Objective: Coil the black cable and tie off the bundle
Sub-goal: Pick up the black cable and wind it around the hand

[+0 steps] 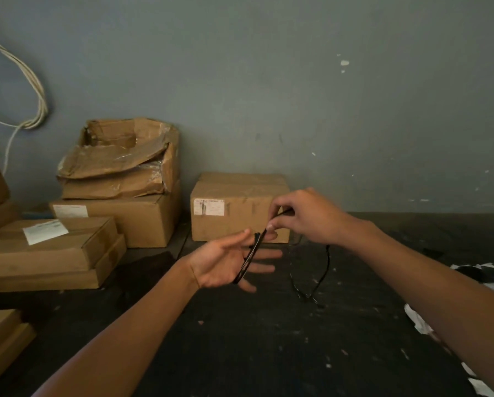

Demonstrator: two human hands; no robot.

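Note:
The black cable [250, 257] runs in several turns across the palm of my left hand [225, 262], which is held flat with fingers spread, pointing right. My right hand [305, 216] sits just above and to the right, pinching a strand of the cable between thumb and fingers. From under my right hand a loose length of the cable [324, 270] hangs down in a loop above the dark floor.
A sealed cardboard box [234, 207] stands against the grey wall behind my hands. More stacked boxes [119, 179] fill the left side. White cords [31, 90] hang on the wall at upper left. Crumpled paper [486, 279] lies at right.

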